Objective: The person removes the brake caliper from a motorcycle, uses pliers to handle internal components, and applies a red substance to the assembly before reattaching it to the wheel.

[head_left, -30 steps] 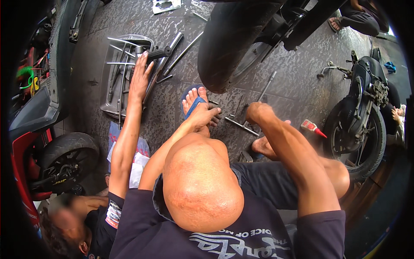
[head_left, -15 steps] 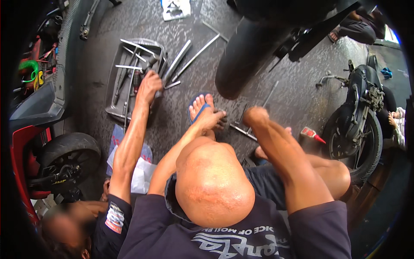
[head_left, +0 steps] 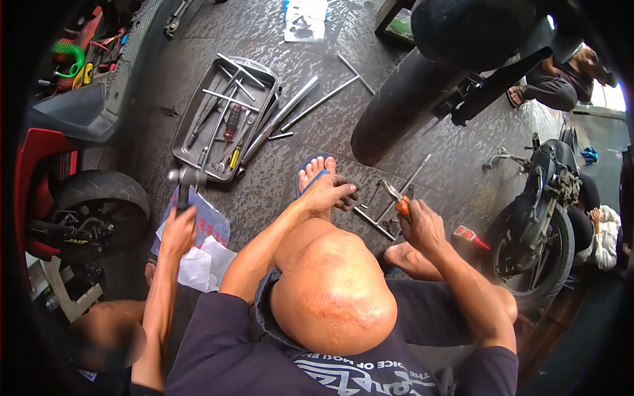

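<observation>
My left hand (head_left: 325, 196) rests over my left ankle and foot, above a blue flip-flop (head_left: 316, 173). Its darkened fingers are drawn together; whether anything small sits between them is hidden. In my right hand (head_left: 422, 226) are orange-handled pliers (head_left: 399, 198), their metal jaws pointing up and left towards my left hand. On the floor just beyond and below the pliers lies a metal T-handle wrench (head_left: 413, 177). To my left a co-worker's hand (head_left: 178, 232) grips a hammer (head_left: 183, 198), raised above a plastic bag (head_left: 210, 224).
A grey tray (head_left: 177, 142) of wrenches and a screwdriver lies ahead on the left, with metal bars (head_left: 323, 102) beside it. A black tyre (head_left: 383, 112) rises ahead. Motorcycles stand left (head_left: 99, 204) and right (head_left: 551, 198). A red-tipped bottle (head_left: 470, 236) lies near my right forearm.
The co-worker's hand has left the tray and come back towards us with the hammer. My right hand has moved right and down, and its pliers now show. My left hand stays by the foot.
</observation>
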{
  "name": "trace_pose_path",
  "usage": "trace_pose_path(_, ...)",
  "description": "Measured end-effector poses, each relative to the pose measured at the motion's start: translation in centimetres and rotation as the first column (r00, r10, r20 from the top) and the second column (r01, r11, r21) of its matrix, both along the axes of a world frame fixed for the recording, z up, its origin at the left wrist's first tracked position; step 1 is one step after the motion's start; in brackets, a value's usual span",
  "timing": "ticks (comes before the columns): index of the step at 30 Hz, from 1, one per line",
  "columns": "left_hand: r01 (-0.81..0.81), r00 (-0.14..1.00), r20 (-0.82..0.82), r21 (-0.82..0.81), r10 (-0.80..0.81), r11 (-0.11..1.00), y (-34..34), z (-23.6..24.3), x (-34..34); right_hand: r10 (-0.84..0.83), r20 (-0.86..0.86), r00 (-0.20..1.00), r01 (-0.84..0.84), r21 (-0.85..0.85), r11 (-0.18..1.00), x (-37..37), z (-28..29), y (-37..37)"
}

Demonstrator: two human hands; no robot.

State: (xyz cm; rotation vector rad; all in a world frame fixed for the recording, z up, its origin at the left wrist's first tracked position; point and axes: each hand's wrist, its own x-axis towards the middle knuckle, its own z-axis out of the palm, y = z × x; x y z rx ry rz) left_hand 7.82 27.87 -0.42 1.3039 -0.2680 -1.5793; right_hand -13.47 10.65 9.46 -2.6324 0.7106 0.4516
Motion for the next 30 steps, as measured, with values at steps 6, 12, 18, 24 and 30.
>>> trace_pose_path(6, -0.007, 0.988, -0.150, -0.260, -0.033, 0.966, -1.0, 7.5, 1.9, 0.085, 0.443, 0.892, -0.053, -0.084, 0.995, 1.4, 4.4, 1.5)
trace_pose_path(12, -0.025, 0.996, -0.086, -0.433, -0.014, 0.901, -1.4, 12.9, 2.7, 0.154, 0.593, 0.791, -0.087, -0.139, 0.986, 1.7, 6.8, 1.1)
trace_pose_path(18, -0.118, 0.993, -0.062, -0.416, 0.101, 0.902, -1.4, 16.3, 2.2, 0.152, 0.658, 0.738, -0.036, -0.186, 0.982, 1.7, 7.9, 1.1)
trace_pose_path(24, -0.117, 0.991, 0.009, -0.423, 0.133, 0.898, -1.6, 16.6, 2.1, 0.158, 0.661, 0.734, -0.004, -0.228, 0.974, 1.2, 8.3, 0.8)
trace_pose_path(30, -0.098, 0.994, 0.002, -0.433, 0.110, 0.896, -1.7, 16.2, 2.1, 0.162, 0.645, 0.747, -0.002, -0.241, 0.971, 1.1, 8.6, 0.7)
